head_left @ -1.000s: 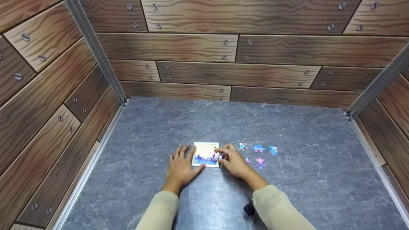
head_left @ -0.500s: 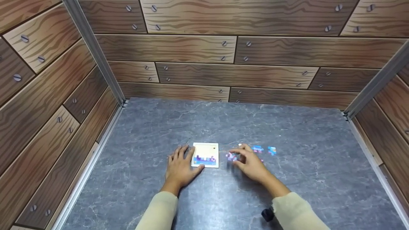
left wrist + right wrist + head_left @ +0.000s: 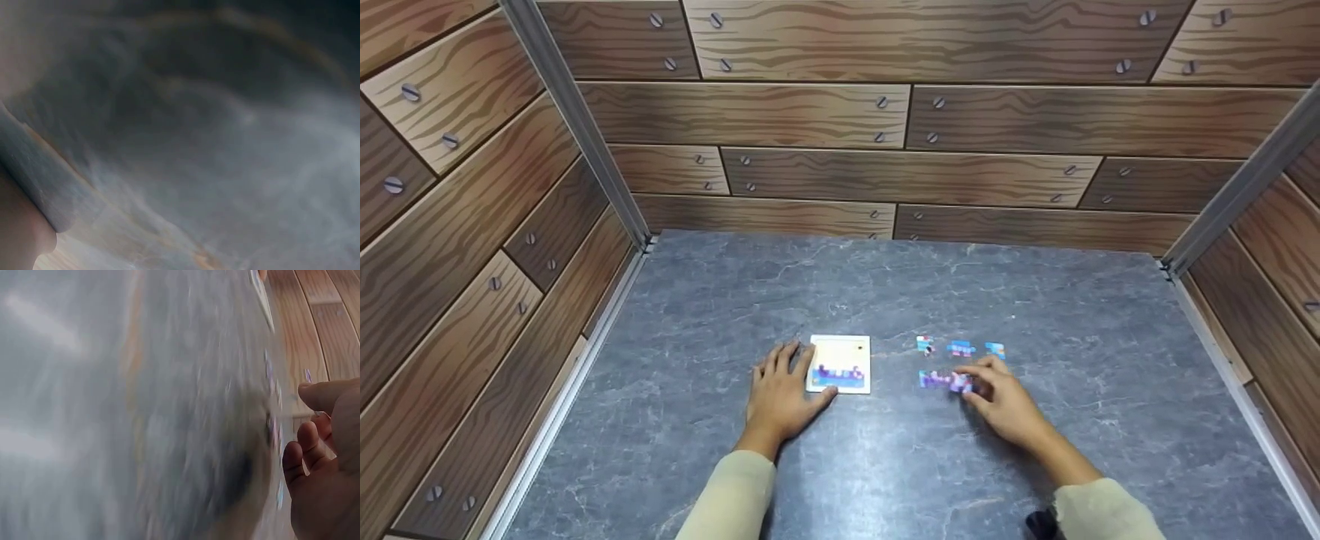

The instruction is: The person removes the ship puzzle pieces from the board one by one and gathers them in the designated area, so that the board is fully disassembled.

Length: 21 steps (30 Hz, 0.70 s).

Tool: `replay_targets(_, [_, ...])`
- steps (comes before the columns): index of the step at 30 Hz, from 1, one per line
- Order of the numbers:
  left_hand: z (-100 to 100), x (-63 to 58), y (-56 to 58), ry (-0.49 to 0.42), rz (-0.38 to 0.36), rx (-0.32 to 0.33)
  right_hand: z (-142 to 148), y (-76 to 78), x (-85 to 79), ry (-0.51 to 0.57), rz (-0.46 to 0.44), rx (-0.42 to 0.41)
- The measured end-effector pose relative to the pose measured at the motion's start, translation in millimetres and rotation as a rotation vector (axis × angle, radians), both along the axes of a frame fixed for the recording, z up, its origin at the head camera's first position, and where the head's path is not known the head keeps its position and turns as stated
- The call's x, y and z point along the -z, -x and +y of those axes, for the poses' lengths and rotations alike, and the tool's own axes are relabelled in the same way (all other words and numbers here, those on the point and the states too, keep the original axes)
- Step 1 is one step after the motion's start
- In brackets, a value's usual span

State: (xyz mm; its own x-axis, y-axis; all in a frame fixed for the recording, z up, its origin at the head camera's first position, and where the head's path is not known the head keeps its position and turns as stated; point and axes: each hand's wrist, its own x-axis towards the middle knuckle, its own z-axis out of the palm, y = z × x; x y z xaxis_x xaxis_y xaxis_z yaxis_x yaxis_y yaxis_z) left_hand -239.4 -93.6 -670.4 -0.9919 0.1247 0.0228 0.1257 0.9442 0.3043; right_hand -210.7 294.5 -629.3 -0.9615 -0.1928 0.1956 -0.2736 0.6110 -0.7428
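A square white-framed jigsaw puzzle [image 3: 840, 364] lies on the grey table, with a pale upper area and a blue and purple strip along its bottom. My left hand [image 3: 778, 397] rests flat at its left edge, fingers spread and thumb at the lower corner. To the right, my right hand [image 3: 1006, 405] pinches a pink and purple puzzle piece [image 3: 962, 382] between thumb and fingers, over the near row of loose pieces. In the right wrist view a sliver of the piece [image 3: 307, 376] shows edge-on beyond the thumb. The left wrist view shows mostly blurred table surface.
Several loose puzzle pieces lie right of the puzzle, including a red and blue one [image 3: 925, 345], a blue one [image 3: 961, 348] and a blue and orange one [image 3: 995, 350]. Wood-patterned walls [image 3: 810, 112] with metal corner posts [image 3: 577, 120] enclose the table.
My right hand has moved right, from the puzzle's right edge to the loose pieces, carrying the pink and purple puzzle piece. The left hand has stayed at the puzzle.
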Motion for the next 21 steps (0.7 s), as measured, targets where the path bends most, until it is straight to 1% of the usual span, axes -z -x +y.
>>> replay_targets(4, [0,0.2,0.0,-0.006,0.007,-0.001,22,-2.1,2.8,-0.005,0.018,0.030])
replay_targets(8, [0,-0.2,-0.3,-0.005,0.006,-0.002,40,-1.6,3.7,-0.009,0.001,0.067])
replay_targets(11, [0,-0.8,-0.5,-0.005,0.006,-0.003,50,0.0,4.9,-0.030,-0.011,0.078])
replay_targets(18, [0,-0.6,-0.3,-0.015,0.006,-0.007,61,3.0,10.6,-0.092,-0.093,0.070])
replay_targets(21, [0,-0.7,0.3,-0.019,0.009,-0.007,63,3.8,11.9,-0.122,-0.115,0.067])
